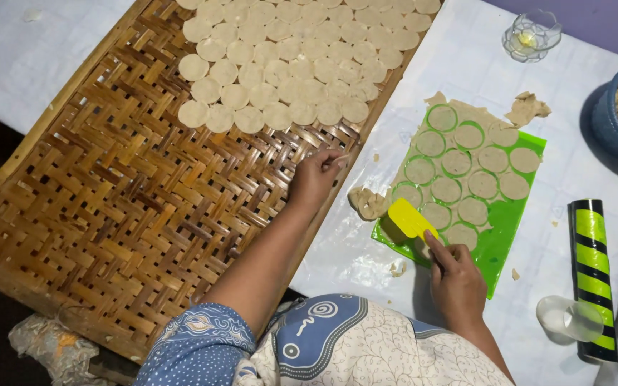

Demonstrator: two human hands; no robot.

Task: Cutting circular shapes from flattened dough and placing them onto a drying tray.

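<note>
My left hand (314, 176) hovers over the right edge of a woven bamboo tray (123, 207), fingers pinched on a thin dough round (342, 159). Several pale dough rounds (287, 64) lie in rows on the far part of the tray. My right hand (455, 282) holds a yellow scraper (410, 219) at the near left corner of a green mat (502, 239). On the mat lies rolled dough cut into circles (466, 168). A lump of dough scraps (368, 204) sits just left of the mat.
A black and green striped roller (593, 275) and a clear plastic cup (569, 319) lie right of the mat. A blue bowl of dough scraps (609, 118) sits at the right edge, a small glass dish (531, 34) at the top. White plastic (466, 57) covers the table.
</note>
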